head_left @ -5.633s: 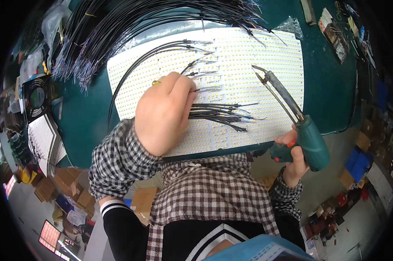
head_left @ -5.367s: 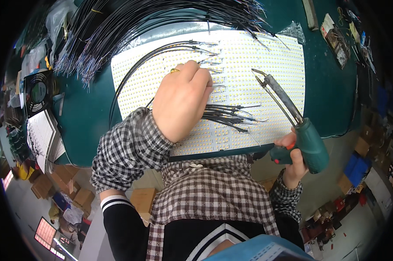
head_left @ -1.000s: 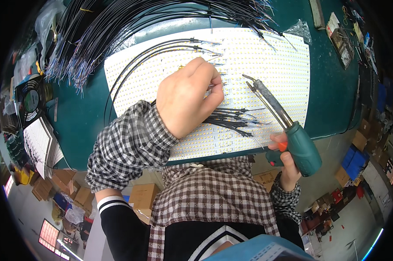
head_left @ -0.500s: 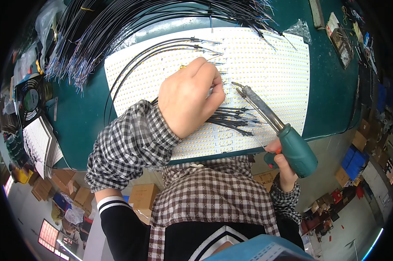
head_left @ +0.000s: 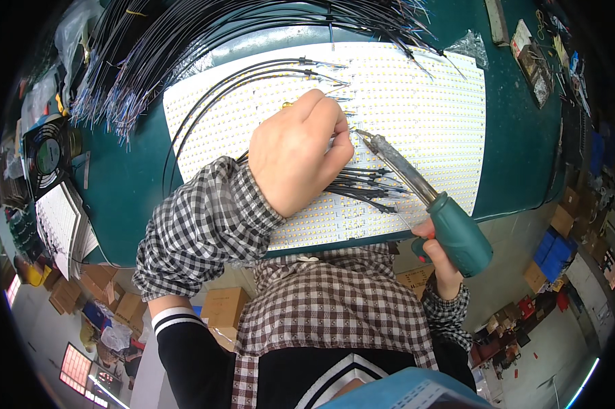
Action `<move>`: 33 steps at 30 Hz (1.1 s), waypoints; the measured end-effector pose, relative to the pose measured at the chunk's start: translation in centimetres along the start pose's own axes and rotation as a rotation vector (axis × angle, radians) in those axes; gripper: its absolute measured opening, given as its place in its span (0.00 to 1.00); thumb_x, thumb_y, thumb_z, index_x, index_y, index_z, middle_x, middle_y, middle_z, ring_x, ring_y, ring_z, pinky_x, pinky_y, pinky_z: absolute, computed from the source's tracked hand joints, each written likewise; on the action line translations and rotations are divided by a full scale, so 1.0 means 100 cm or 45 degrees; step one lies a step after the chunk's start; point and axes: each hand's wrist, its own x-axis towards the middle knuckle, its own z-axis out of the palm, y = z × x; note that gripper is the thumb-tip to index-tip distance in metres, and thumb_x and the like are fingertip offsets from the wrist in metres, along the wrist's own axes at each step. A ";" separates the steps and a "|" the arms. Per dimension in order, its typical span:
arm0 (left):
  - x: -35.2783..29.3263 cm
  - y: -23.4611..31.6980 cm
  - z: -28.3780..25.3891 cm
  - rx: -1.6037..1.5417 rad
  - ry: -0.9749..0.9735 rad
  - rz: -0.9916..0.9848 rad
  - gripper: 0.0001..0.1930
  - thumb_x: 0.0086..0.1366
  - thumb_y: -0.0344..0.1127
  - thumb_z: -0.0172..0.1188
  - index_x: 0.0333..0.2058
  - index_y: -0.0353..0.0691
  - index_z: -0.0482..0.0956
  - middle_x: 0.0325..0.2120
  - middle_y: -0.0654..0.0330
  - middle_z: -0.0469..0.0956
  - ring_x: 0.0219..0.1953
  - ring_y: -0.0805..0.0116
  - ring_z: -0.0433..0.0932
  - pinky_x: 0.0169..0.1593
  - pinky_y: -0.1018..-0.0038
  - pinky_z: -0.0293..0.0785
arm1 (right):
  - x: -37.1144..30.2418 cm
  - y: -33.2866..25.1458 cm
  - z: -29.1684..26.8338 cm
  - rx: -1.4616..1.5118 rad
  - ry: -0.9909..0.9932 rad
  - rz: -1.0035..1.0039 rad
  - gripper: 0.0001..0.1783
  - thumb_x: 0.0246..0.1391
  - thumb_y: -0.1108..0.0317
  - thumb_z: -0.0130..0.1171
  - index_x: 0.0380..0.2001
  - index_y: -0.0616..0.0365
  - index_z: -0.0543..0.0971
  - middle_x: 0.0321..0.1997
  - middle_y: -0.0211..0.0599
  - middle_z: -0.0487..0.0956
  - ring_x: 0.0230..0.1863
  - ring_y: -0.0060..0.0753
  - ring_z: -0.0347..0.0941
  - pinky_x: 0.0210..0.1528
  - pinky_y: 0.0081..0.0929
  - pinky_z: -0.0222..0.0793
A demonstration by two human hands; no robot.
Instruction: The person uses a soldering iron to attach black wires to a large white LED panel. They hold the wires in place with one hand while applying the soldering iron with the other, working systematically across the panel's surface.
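Green table (head_left: 116,211), soldering iron (head_left: 464,235) inside the right grip (head_left: 446,269), tip (head_left: 367,138) just beside the narrow left grip (head_left: 297,155), contents hidden

Soldering gun (head_left: 461,235) over white board (head_left: 438,116)

Shows green on soldering gun (head_left: 463,235) and table (head_left: 120,204), yellow dots in rows on white board (head_left: 423,109), black on cables (head_left: 354,177), brown-and-white checks on apron (head_left: 334,307), black-and-white checks on 2 sleeves (head_left: 205,218).

soldering-iron handle (head_left: 460,235): smooth plastic | barrel (head_left: 403,164): metal (rough, mottled) | sleeve (head_left: 205,218): wrinkled cloth | carton (head_left: 223,308): matt cardboard
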 end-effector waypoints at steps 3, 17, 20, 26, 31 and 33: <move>0.000 0.000 0.001 0.000 -0.001 -0.006 0.06 0.56 0.25 0.66 0.30 0.39 0.76 0.27 0.58 0.76 0.25 0.60 0.78 0.29 0.68 0.74 | 0.000 0.000 -0.001 -0.036 -0.011 -0.001 0.35 0.45 0.71 0.79 0.56 0.73 0.76 0.37 0.39 0.87 0.40 0.27 0.84 0.47 0.26 0.80; -0.001 0.000 0.001 0.005 0.008 0.001 0.07 0.56 0.24 0.66 0.30 0.39 0.76 0.27 0.58 0.76 0.25 0.61 0.78 0.29 0.69 0.74 | -0.001 -0.002 -0.001 0.024 0.042 -0.020 0.31 0.49 0.68 0.78 0.53 0.71 0.78 0.37 0.40 0.87 0.40 0.30 0.84 0.49 0.29 0.79; -0.001 0.001 -0.001 0.010 -0.026 -0.011 0.07 0.56 0.25 0.66 0.31 0.38 0.76 0.28 0.57 0.76 0.26 0.60 0.78 0.31 0.68 0.75 | -0.002 0.000 -0.004 -0.043 0.025 -0.073 0.28 0.54 0.63 0.73 0.51 0.72 0.78 0.38 0.43 0.86 0.39 0.33 0.83 0.46 0.31 0.78; -0.014 0.012 -0.010 0.202 0.026 0.255 0.08 0.58 0.26 0.68 0.34 0.38 0.77 0.35 0.55 0.77 0.35 0.55 0.79 0.36 0.64 0.76 | -0.004 -0.008 -0.003 0.076 0.071 -0.060 0.32 0.62 0.55 0.63 0.56 0.76 0.74 0.37 0.47 0.82 0.36 0.39 0.79 0.41 0.36 0.78; -0.018 0.015 -0.009 0.054 -0.339 0.154 0.09 0.57 0.27 0.68 0.35 0.39 0.77 0.33 0.55 0.74 0.36 0.52 0.78 0.38 0.62 0.75 | -0.003 -0.007 -0.009 0.148 0.099 0.002 0.35 0.62 0.53 0.63 0.58 0.77 0.71 0.35 0.44 0.79 0.35 0.38 0.78 0.41 0.37 0.79; -0.017 0.015 -0.010 0.029 -0.349 0.204 0.10 0.56 0.27 0.68 0.34 0.39 0.76 0.32 0.55 0.73 0.35 0.52 0.77 0.38 0.61 0.75 | -0.004 -0.007 -0.010 0.169 0.090 -0.007 0.36 0.62 0.52 0.63 0.58 0.77 0.72 0.35 0.43 0.79 0.35 0.37 0.78 0.41 0.37 0.79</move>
